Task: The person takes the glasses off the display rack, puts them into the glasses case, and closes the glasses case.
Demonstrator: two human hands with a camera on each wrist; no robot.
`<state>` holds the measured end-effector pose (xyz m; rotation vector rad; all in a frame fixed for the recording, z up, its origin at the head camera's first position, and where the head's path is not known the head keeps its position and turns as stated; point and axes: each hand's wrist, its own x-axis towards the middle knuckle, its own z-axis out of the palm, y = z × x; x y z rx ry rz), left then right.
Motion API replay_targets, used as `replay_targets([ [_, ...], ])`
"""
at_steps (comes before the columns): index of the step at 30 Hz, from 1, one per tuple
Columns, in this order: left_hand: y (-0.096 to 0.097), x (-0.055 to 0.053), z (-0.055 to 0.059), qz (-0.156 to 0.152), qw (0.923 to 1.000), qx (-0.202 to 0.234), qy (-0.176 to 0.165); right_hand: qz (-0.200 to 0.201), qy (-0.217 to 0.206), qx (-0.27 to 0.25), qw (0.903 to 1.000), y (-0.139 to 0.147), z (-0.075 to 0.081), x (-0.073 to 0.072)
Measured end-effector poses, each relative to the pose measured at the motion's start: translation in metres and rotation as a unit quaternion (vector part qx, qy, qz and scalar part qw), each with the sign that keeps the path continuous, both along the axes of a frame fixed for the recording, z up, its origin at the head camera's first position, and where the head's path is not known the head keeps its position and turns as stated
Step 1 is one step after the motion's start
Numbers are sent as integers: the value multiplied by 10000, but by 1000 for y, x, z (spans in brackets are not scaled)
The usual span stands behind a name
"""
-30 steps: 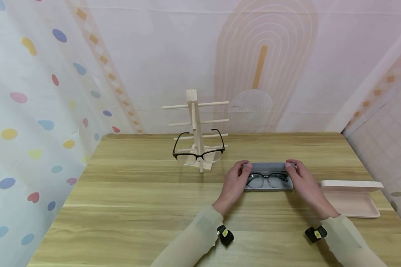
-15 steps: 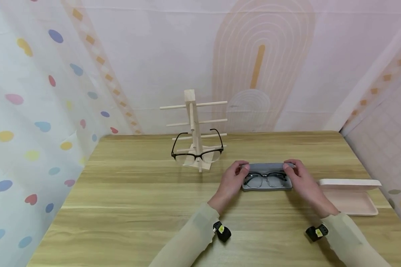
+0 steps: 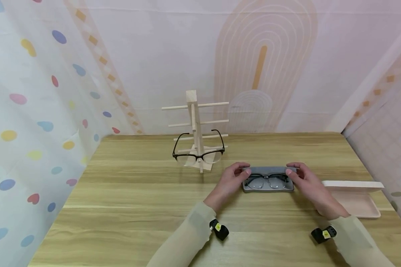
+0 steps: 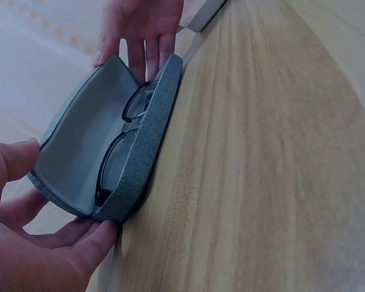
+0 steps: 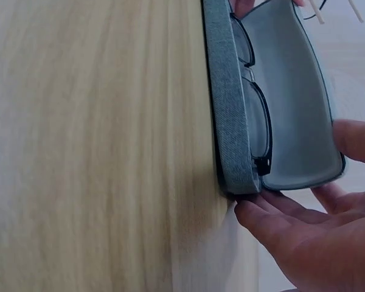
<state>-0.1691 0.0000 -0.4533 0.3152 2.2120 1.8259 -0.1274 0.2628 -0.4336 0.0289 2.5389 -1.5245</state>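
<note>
A grey fabric-covered glasses case [image 3: 268, 190] stands on the table with its lid [image 3: 267, 170] raised. Black-framed glasses [image 3: 266, 177] lie inside, lenses toward the front. My left hand [image 3: 228, 181] holds the case's left end, thumb on the lid's rim and fingers around the end, as the left wrist view shows. At the other end my right hand [image 3: 309, 185] grips likewise: in the right wrist view its thumb presses the lid rim while the fingers sit by the hinge and base.
A wooden display stand [image 3: 192, 97] with several pegs rises left of the case, carrying another pair of black-framed glasses [image 3: 198, 157]. Right of my right hand lies a pale pink case [image 3: 354, 184], lid up. A patterned curtain [image 3: 153, 55] hangs behind the table [image 3: 137, 207].
The grey lid's upper edge has come slightly down toward the front, with both thumbs on it. My wrists have spread a little apart. The glasses inside stay put.
</note>
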Motion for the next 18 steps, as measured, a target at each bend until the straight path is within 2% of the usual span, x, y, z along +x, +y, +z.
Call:
replay_targets([
  [18, -9, -1, -1, -355, 9993, 106, -105, 358, 70, -382, 9986, 4, 1, 4],
])
